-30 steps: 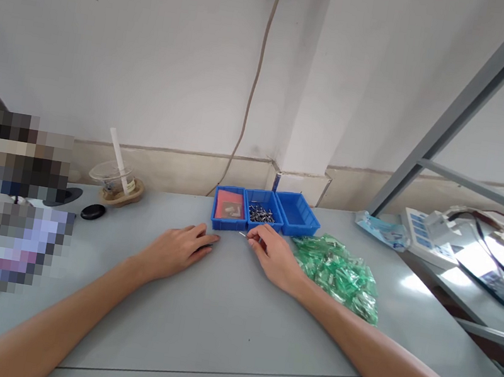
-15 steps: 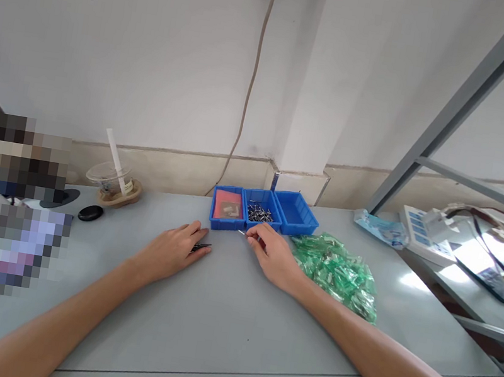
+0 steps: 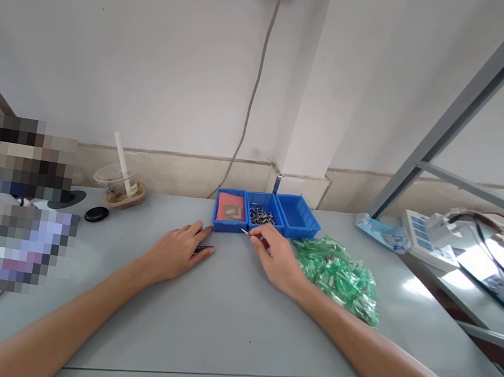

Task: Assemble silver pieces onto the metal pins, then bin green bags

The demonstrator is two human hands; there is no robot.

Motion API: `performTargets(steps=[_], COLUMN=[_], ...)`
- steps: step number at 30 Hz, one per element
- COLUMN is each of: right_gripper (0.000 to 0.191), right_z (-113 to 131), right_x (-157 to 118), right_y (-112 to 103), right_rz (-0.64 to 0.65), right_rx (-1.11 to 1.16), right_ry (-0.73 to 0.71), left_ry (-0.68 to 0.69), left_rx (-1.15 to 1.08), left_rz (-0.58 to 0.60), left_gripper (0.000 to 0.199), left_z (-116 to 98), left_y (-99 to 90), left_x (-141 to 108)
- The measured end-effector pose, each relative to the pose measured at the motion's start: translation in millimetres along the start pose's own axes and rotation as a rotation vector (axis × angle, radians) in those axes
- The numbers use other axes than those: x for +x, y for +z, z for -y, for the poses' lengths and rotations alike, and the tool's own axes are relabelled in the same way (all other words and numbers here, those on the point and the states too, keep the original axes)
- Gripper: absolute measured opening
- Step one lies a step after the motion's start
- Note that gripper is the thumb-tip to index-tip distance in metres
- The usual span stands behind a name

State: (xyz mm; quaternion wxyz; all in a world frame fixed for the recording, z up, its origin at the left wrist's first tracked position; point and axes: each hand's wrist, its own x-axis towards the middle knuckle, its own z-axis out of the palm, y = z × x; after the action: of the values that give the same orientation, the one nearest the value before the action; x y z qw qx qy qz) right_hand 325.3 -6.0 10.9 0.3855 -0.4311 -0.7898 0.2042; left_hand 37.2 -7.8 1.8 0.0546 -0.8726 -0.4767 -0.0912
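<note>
My left hand (image 3: 178, 250) rests curled on the grey table (image 3: 210, 328). Between its thumb and fingers show several thin dark metal pieces (image 3: 204, 248), mostly hidden by the hand. My right hand (image 3: 275, 257) pinches a small thin silver pin (image 3: 244, 231) between thumb and fingertips, just in front of the blue bins. The middle blue bin (image 3: 278, 226) holds many small metal pins (image 3: 261, 215). In the left blue bin (image 3: 228, 228) lies a pink sheet (image 3: 231, 201) with small pieces on it. The right blue bin (image 3: 298, 215) shows its bare bottom.
A crumpled green plastic bag (image 3: 338, 278) lies beside my right forearm. On the left are a black round object (image 3: 96, 213) and a plastic cup (image 3: 114, 179) with a white straw. A blue packet (image 3: 381, 233) and a power strip (image 3: 430, 242) sit at the right, near a metal frame (image 3: 454, 118).
The whole view has shifted slightly. Both hands keep nearly the same places, and the pin stays in my right hand's pinch.
</note>
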Motion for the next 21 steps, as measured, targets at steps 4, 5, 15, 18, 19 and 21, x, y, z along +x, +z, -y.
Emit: performTargets(steps=[4, 5, 15, 18, 19, 21], right_gripper=[0.018, 0.018, 0.024, 0.023, 0.022, 0.018], right_z=[1, 2, 2, 3, 3, 3], right_x=[-1, -1, -1, -2, -2, -3], right_y=[0, -1, -3, -4, -4, -5], right_rz=[-0.026, -0.033, 0.004, -0.017, -0.033, -0.066], right_rx=[0.017, 0.023, 0.244, 0.244, 0.227, 0.207], right_ry=[-0.002, 0.000, 0.182, 0.190, 0.176, 0.145], left_ry=[-0.002, -0.003, 0.040, 0.064, 0.067, 0.068], left_rx=[-0.020, -0.024, -0.081, -0.080, -0.075, -0.059], left_rz=[-0.012, -0.012, 0.004, 0.013, 0.014, 0.017], left_gripper=[0.054, 0.054, 0.043, 0.039, 0.039, 0.038], left_z=[1, 1, 8, 10, 11, 10], left_y=[2.4, 2.3, -5.6, -5.5, -5.3, -4.7], left_x=[1, 1, -3, -3, -2, -2])
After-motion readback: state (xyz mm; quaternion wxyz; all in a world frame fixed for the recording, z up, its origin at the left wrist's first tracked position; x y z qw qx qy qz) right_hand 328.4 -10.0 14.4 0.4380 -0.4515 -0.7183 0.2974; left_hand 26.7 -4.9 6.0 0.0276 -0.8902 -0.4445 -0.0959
